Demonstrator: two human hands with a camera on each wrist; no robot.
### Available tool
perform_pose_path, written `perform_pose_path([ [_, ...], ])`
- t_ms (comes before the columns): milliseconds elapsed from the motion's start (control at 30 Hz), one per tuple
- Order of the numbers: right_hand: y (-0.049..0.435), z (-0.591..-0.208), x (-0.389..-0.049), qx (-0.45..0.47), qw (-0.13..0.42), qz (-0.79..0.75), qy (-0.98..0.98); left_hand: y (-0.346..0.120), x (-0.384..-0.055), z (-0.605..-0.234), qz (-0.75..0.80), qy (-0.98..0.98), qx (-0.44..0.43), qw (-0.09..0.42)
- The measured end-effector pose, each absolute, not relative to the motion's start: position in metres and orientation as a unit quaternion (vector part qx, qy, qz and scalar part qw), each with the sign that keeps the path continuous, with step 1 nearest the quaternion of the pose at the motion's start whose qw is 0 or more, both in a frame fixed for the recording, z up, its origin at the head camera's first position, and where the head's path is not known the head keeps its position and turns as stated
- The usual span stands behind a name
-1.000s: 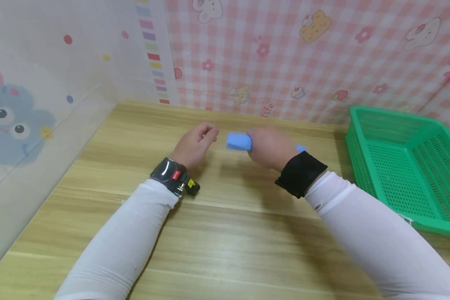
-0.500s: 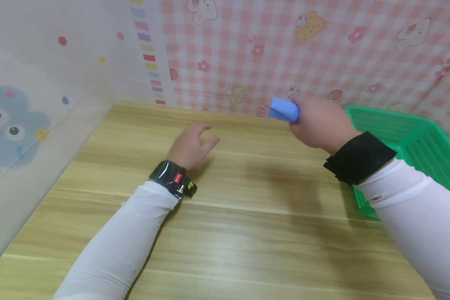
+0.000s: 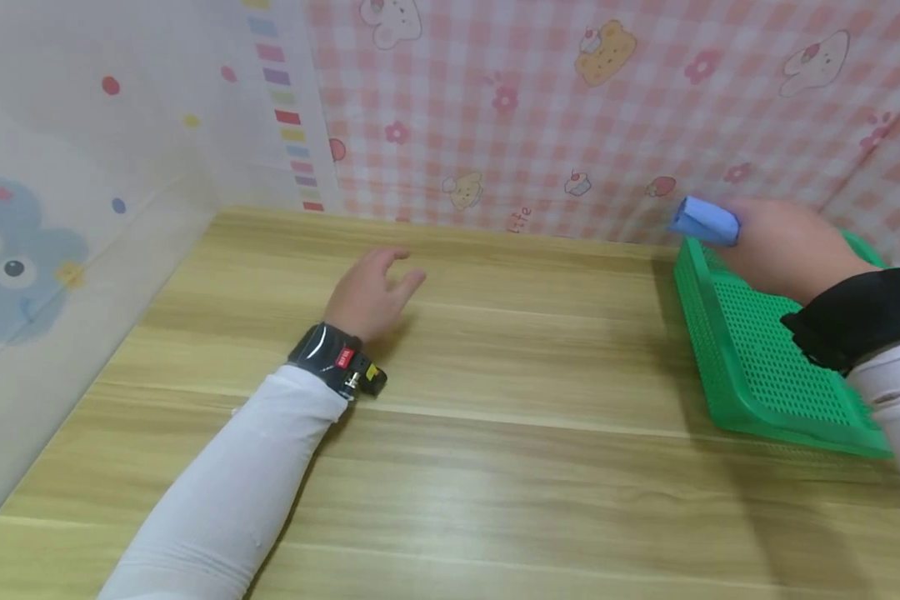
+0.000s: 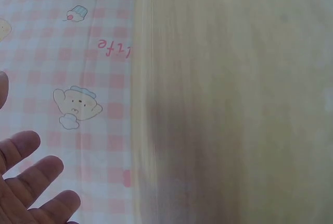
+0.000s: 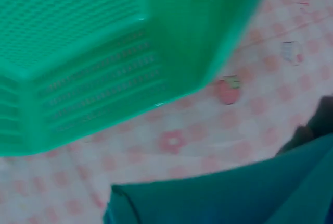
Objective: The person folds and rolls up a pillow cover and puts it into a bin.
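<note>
My right hand (image 3: 787, 246) grips a light blue roll (image 3: 707, 222), which looks like rolled-up cloth, over the back part of the green plastic basket (image 3: 708, 367). One end of the roll sticks out to the left past the fingers. In the right wrist view the blue roll (image 5: 218, 198) looks teal and fills the bottom, with the basket (image 5: 99, 122) beyond it. My left hand (image 3: 367, 296) holds nothing and hovers low over the table, its thumb apart from its fingers. Several spread fingertips (image 4: 44, 172) show in the left wrist view.
The wooden table (image 3: 480, 400) meets a pink checked wall sheet (image 3: 450, 100) at the back. A pale wall cover (image 3: 135, 125) with dots closes off the left side. The basket stands at the table's right, near the back wall.
My right hand has carried the blue roll rightward from mid-table to over the basket. The fingers of my left hand have spread, and it stays nearly in place.
</note>
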State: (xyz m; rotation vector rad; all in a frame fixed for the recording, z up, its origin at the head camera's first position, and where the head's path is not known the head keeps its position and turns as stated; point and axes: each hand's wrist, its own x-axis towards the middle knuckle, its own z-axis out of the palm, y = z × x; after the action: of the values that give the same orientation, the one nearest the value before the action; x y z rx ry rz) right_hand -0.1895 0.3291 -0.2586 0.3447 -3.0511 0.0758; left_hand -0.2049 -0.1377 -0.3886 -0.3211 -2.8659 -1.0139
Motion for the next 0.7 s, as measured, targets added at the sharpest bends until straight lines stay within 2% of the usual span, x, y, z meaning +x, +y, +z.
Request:
perform_pose_path([
  [167,0.36,-0.262,-0.186,0.058,0.023,0.022,-0.998,-0.14,-0.203,-0.389,-0.33,-0.937,-0.106,0.042],
  [467,0.398,-0.277,-0.182,0.059,0.019,-0.011,-0.998,-0.144,-0.201,-0.389,-0.335,-0.935,-0.106,0.04],
  [600,0.41,-0.285,-0.181,0.071,-0.006,-0.006,-0.997,-0.144,-0.199,-0.388,-0.332,-0.936,-0.108,0.045],
  [700,0.417,-0.291,-0.18,0.072,-0.045,-0.001,-0.996,-0.144,-0.198,-0.387,-0.325,-0.938,-0.11,0.049],
])
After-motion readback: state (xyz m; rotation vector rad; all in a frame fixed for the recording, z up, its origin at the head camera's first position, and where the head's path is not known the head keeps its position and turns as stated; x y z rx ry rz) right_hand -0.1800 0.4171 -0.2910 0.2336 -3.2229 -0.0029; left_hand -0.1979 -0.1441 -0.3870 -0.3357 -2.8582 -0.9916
